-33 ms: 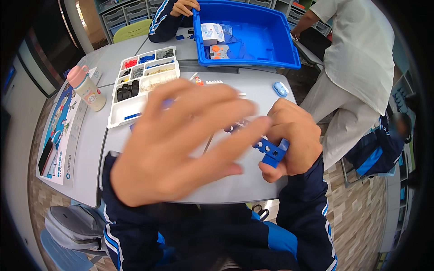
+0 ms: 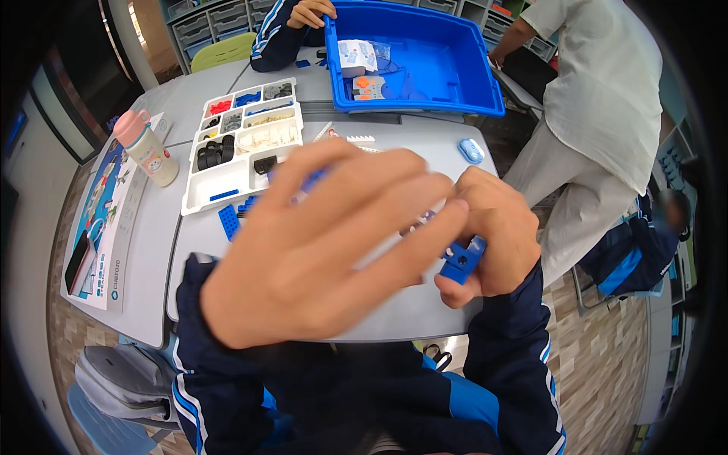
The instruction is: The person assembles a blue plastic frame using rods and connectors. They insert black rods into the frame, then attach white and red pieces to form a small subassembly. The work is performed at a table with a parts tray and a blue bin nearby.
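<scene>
My right hand (image 2: pixel 497 235) is closed round a blue toy building piece (image 2: pixel 464 260), one end of which juts out between thumb and fingers. Row-like white and dark parts (image 2: pixel 422 221) show just left of that hand; whether they join the blue piece I cannot tell. My left hand (image 2: pixel 326 243), a little blurred, stretches across the middle with its fingers apart. Its index fingertip reaches the knuckles of my right hand, and the thumb is mostly hidden. Behind the left hand, blue parts (image 2: pixel 312 180) show partly between the fingers.
Beyond the hands stands a white sorting tray (image 2: pixel 199 199) of small parts, with a blue plate (image 2: pixel 229 221) nearby. A blue bin (image 2: pixel 455 72) is at the far side, gripped by another person's hand (image 2: pixel 309 13). A bottle (image 2: pixel 148 152) stands left; a person (image 2: pixel 591 98) stands right.
My left hand has shifted slightly to the right, closer to my right hand. More of the blue plate and tray shows at its left. My right hand stays put.
</scene>
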`<state>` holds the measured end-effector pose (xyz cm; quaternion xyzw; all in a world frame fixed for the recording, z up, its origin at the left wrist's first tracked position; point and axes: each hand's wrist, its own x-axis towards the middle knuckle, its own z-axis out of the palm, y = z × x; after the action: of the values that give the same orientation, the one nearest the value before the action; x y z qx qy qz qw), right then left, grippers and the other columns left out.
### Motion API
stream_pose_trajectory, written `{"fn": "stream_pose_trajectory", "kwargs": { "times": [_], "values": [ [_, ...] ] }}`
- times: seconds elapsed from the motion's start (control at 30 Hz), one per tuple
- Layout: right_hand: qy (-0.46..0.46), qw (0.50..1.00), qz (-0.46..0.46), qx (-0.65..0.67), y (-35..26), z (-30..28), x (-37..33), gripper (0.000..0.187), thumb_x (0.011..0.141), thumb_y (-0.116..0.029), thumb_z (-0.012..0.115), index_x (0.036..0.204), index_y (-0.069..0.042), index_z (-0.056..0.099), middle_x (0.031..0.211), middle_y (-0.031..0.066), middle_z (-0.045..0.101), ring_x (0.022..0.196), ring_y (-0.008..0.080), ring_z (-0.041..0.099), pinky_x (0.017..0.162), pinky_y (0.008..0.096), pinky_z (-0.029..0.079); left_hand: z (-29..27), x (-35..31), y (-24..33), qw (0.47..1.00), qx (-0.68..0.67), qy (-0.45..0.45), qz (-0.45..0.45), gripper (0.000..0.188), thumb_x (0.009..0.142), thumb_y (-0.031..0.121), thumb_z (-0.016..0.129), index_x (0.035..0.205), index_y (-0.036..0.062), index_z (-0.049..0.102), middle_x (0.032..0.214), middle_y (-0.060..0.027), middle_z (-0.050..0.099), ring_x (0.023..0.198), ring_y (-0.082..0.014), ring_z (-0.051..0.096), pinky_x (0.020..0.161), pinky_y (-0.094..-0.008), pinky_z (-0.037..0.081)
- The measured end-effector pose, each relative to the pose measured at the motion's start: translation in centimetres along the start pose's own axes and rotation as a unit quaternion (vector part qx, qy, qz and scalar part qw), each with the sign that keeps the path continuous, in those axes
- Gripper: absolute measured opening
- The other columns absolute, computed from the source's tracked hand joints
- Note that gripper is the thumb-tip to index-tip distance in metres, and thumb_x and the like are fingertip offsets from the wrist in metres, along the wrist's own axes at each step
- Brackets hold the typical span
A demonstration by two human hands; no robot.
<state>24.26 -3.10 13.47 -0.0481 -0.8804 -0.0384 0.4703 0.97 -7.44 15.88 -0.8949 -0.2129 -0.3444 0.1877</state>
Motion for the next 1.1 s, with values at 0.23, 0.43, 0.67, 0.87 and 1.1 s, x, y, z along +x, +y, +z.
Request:
{"fn": "stream_pose_trajectory", "kwargs": {
  "times": [0.23, 0.43, 0.67, 0.87, 1.1],
  "values": [
    [0.017, 0.997, 0.002, 0.071, -0.4, -0.4, 0.2, 0.038, 0.073, -0.023, 0.082, 0.079, 0.002, 0.053, 0.068, 0.0116, 0.049, 0.054, 0.0284, 0.048, 0.049, 0.0364, 0.039, 1.4, 1.9, 0.8, 0.980, -0.189, 0.060, -0.015, 0.038, 0.066, 0.018, 0.080, 0.098, 0.0025, 0.068, 0.098, -0.0115, 0.065, 0.080, -0.0282, 0.062, 0.069, -0.0368, 0.049],
    [0.012, 0.998, 0.012, 0.067, -0.3, -0.6, 0.0, 0.041, 0.070, -0.025, 0.083, 0.080, 0.001, 0.054, 0.069, 0.0111, 0.049, 0.055, 0.0280, 0.049, 0.048, 0.0359, 0.038, 1.7, 1.5, 1.1, 0.975, -0.215, 0.038, -0.038, 0.037, 0.071, 0.017, 0.080, 0.101, 0.0010, 0.068, 0.097, -0.0133, 0.064, 0.075, -0.0272, 0.062, 0.065, -0.0348, 0.049],
    [-0.002, 0.998, 0.017, 0.060, 0.0, -1.0, 0.3, 0.044, 0.069, -0.031, 0.083, 0.083, 0.001, 0.056, 0.072, 0.0112, 0.053, 0.057, 0.0282, 0.051, 0.051, 0.0356, 0.039, 1.6, 1.6, 1.1, 0.967, -0.249, 0.020, -0.055, 0.036, 0.076, 0.015, 0.079, 0.107, 0.0009, 0.066, 0.099, -0.0141, 0.063, 0.078, -0.0274, 0.061, 0.067, -0.0350, 0.050],
    [-0.021, 0.998, 0.031, 0.049, 0.3, -1.3, 0.3, 0.050, 0.072, -0.042, 0.080, 0.085, 0.001, 0.057, 0.075, 0.0116, 0.055, 0.062, 0.0290, 0.052, 0.055, 0.0355, 0.039, 1.7, 1.6, 1.0, 0.984, -0.170, 0.047, -0.021, 0.037, 0.074, 0.011, 0.079, 0.106, -0.0001, 0.066, 0.098, -0.0147, 0.062, 0.075, -0.0287, 0.059, 0.064, -0.0362, 0.048],
    [-0.021, 0.998, 0.031, 0.042, 0.4, -1.1, 0.3, 0.051, 0.076, -0.043, 0.078, 0.087, 0.002, 0.056, 0.076, 0.0133, 0.055, 0.063, 0.0309, 0.052, 0.056, 0.0371, 0.041, 2.1, 1.9, 0.6, 0.986, -0.154, 0.064, 0.002, 0.037, 0.070, 0.007, 0.077, 0.104, 0.0002, 0.066, 0.095, -0.0140, 0.063, 0.071, -0.0297, 0.057, 0.060, -0.0375, 0.047]
  ]
}}
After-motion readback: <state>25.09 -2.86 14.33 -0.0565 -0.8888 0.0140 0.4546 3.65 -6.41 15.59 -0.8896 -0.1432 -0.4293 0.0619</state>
